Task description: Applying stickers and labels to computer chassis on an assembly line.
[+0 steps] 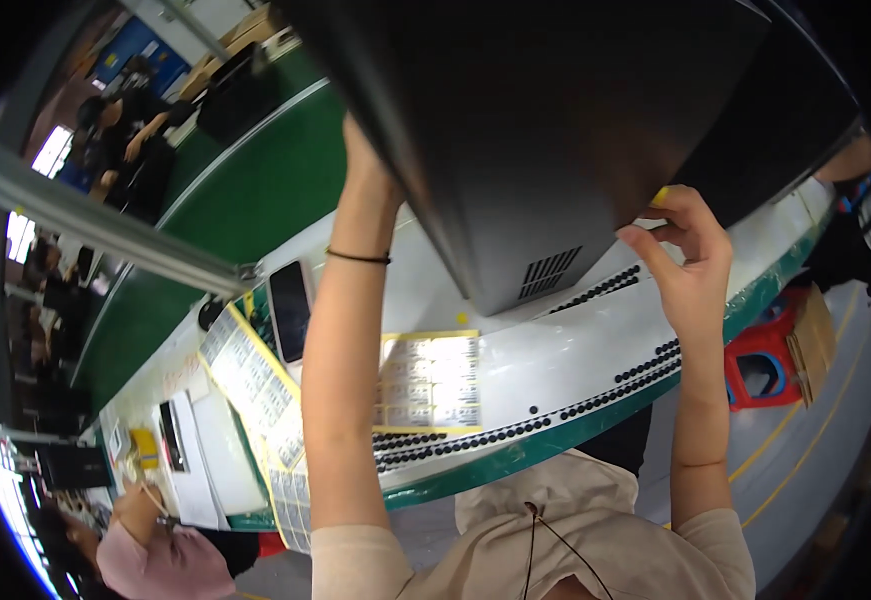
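Observation:
A large black case (515,150) with a block of vent slots stands tilted on the white table in front of me. My left hand (357,140) reaches up along its left side; its fingers are hidden behind the case. My right hand (690,240) is at the lower right edge of the case, thumb and fingers bent towards it. A small yellow piece (661,196) shows at the index fingertip, apparently held there. Below the case lie sheets of printed labels (430,380), one partly covered by my left forearm. A yellow dot (462,318) is close to the case's lower corner.
Rows of small black round pieces (515,428) line the table's green front edge. A phone (290,310) lies left of my forearm, beside a grey metal post (105,220). A red stool (763,365) stands at the right. A co-worker in pink (160,560) sits lower left; others work across the green surface.

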Motion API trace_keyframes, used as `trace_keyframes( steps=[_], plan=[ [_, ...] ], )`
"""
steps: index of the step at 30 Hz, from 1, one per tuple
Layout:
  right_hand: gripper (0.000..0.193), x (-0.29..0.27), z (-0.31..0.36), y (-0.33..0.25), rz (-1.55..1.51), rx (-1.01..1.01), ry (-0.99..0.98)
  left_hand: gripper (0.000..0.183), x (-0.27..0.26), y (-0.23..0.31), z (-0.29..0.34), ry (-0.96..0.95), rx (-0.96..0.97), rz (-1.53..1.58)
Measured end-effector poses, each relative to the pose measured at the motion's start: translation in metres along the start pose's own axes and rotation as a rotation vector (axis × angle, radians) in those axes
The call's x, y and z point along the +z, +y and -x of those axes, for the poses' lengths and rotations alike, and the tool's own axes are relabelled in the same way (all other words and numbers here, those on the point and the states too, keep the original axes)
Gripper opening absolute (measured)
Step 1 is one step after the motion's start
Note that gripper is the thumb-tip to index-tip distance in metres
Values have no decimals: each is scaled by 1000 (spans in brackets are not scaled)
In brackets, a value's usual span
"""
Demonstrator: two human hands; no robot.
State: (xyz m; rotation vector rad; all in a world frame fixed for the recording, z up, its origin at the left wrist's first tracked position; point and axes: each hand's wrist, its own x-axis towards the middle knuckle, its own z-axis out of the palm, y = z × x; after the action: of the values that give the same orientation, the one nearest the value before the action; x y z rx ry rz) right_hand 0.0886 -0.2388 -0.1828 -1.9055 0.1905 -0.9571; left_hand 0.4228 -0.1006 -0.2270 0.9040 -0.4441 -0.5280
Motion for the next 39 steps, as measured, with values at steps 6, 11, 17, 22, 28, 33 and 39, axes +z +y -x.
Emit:
trace_keyframes(
  steps=[6, 11, 17, 22, 28, 33, 39],
  plan=[
    [39, 6, 14, 25, 49, -86, 24, 46, 53, 54, 81, 120, 363, -1110],
    [36, -18, 33, 27, 64, 22, 20, 22, -68, 119, 139, 267, 306, -1366],
    [27, -13, 45, 22, 26, 18, -102, 18, -201, 123, 227, 483, 23, -1933],
    [23, -2, 47, 14, 41, -23, -68, 12, -194, 96, 229, 465, 193, -2017],
    [21, -12, 54, 11, 35, -44, -84, 15, -185, 98, 232, 559, 245, -1815],
    [14, -5, 54, -6, 18, -275, -117, 9, -24, 73, 240, 315, 246, -759],
    [28, 28, 53, -23, -90, -420, -203, 39, 85, 38, 268, -90, 89, -377]
  ],
)
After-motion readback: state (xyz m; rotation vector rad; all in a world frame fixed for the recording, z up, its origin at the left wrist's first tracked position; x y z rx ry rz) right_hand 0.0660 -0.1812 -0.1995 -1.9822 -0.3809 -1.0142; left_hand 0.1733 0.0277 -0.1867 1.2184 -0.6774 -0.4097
